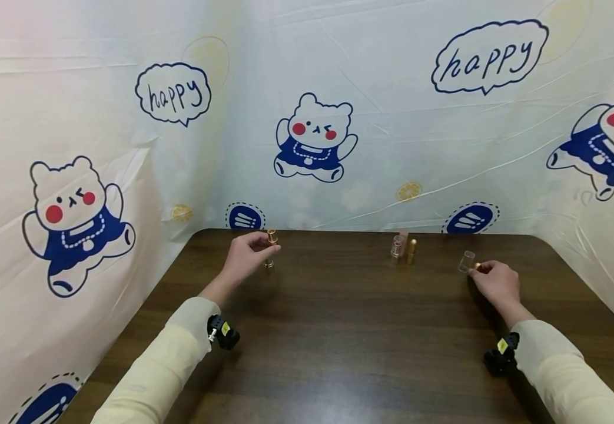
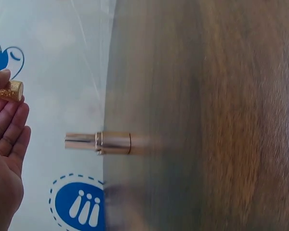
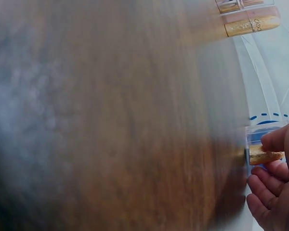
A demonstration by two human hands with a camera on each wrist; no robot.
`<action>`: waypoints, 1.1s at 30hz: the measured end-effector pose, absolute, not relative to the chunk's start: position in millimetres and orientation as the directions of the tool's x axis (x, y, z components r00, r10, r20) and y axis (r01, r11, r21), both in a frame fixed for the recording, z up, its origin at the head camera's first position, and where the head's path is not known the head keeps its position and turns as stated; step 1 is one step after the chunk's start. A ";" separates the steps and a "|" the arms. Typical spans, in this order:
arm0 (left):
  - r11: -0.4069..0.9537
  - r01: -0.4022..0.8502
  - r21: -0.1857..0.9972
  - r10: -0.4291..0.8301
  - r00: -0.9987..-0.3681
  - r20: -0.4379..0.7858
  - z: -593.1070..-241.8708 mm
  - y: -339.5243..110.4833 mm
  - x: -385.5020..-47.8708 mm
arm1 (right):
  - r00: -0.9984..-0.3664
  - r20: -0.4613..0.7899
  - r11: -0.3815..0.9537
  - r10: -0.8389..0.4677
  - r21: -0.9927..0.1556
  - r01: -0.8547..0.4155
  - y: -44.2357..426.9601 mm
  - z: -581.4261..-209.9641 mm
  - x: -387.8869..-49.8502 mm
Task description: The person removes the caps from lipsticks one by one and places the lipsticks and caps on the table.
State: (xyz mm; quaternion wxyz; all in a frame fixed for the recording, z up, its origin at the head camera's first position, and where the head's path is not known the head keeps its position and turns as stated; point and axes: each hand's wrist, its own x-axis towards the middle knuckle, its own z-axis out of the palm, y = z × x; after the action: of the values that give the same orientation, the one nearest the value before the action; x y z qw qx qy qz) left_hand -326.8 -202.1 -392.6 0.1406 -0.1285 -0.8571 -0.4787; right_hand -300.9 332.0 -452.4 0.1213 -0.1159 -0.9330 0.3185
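My left hand (image 1: 247, 254) pinches a gold cap (image 1: 272, 237) between thumb and fingers, above an upright rose-gold tube (image 1: 268, 264) at the back left. In the left wrist view the cap (image 2: 10, 91) is apart from the tube (image 2: 113, 143). My right hand (image 1: 497, 281) pinches a small gold piece (image 1: 477, 266) at the back right, beside a clear cap (image 1: 467, 261). In the right wrist view the gold piece (image 3: 265, 155) is between thumb and fingers; its lower end is partly hidden.
Between the hands, toward the table's back edge, stand a clear-capped tube (image 1: 395, 249), a pinkish tube (image 1: 404, 241) and a gold tube (image 1: 411, 251). A printed cloth (image 1: 370, 194) hangs behind the brown table (image 1: 338, 330) and along its sides.
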 end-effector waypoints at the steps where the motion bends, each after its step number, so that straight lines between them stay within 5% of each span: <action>1: 0.509 0.356 0.784 0.081 -0.926 0.368 -392.1 -204.4 -327.0 | -0.944 0.151 0.771 0.292 -0.621 0.139 332.3 -452.6 -301.1; 33: 0.632 0.245 0.735 -0.030 -0.940 0.339 -414.2 -253.6 -336.7 | -0.955 0.191 0.830 0.228 -0.551 0.088 338.4 -455.1 -299.6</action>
State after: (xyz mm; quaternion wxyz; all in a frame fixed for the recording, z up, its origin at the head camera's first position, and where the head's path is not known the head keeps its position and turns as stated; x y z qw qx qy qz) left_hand -336.7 -253.6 -414.2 0.1619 -0.0605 -0.8887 -0.4246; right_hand -299.6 338.4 -455.1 0.1251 -0.0834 -0.9484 0.2793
